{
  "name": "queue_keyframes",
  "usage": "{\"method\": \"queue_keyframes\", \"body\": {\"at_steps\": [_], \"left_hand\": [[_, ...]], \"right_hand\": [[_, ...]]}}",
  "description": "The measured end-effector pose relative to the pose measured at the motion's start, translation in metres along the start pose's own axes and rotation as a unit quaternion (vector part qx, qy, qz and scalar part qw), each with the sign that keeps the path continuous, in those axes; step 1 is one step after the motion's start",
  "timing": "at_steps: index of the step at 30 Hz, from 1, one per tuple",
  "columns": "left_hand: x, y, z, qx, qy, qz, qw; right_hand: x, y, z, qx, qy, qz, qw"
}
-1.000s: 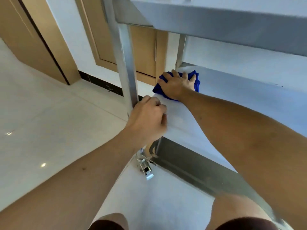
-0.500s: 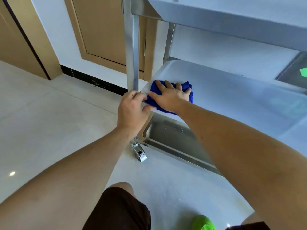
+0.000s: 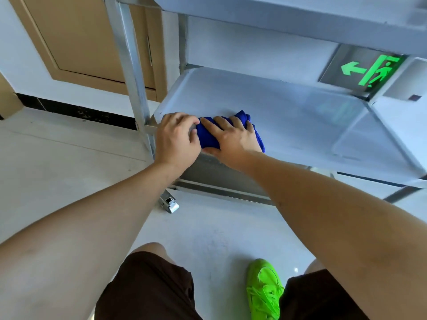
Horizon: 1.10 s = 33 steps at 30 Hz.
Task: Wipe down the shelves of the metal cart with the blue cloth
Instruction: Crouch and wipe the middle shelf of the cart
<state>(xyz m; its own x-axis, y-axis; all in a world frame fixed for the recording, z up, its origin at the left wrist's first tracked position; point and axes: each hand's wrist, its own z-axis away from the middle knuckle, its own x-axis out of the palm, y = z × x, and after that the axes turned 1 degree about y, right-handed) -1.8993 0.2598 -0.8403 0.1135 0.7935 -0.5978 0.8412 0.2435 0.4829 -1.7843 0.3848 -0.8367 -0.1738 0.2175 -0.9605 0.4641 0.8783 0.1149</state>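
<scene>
The metal cart's middle shelf (image 3: pixel 288 116) is a shiny steel sheet below the top shelf (image 3: pixel 265 21). A blue cloth (image 3: pixel 209 135) lies bunched at the shelf's near left corner. My right hand (image 3: pixel 231 139) presses flat on the cloth, fingers spread, thumb curled over the shelf's front edge. My left hand (image 3: pixel 178 139) grips the front left corner of the shelf beside the cart's upright post (image 3: pixel 132 72), its fingertips touching the cloth's left end. Part of the cloth is hidden under my right palm.
A caster wheel (image 3: pixel 169 203) stands on the pale tiled floor under the post. A lit green exit sign (image 3: pixel 367 70) sits behind the shelf at the right. A wooden door (image 3: pixel 80 35) is at the back left. My knees and a green shoe (image 3: pixel 263 289) are below.
My right hand has dragged the cloth from the far left part of the shelf toward the front edge. My left hand stayed at the corner. The view pulled back and tilted down.
</scene>
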Motion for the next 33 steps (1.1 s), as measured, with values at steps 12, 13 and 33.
{"method": "queue_keyframes", "body": {"at_steps": [12, 13, 33], "left_hand": [[0.106, 0.138, -0.004, 0.12, -0.118, 0.082, 0.982], [0.113, 0.149, -0.002, 0.125, -0.124, 0.089, 0.98], [0.16, 0.189, 0.068, 0.336, -0.152, 0.195, 0.909]], "right_hand": [[-0.007, 0.145, 0.111, 0.121, -0.015, 0.027, 0.992], [-0.007, 0.155, 0.121, 0.133, -0.01, 0.035, 0.99], [0.018, 0.211, 0.234, 0.495, 0.164, -0.133, 0.843]]}}
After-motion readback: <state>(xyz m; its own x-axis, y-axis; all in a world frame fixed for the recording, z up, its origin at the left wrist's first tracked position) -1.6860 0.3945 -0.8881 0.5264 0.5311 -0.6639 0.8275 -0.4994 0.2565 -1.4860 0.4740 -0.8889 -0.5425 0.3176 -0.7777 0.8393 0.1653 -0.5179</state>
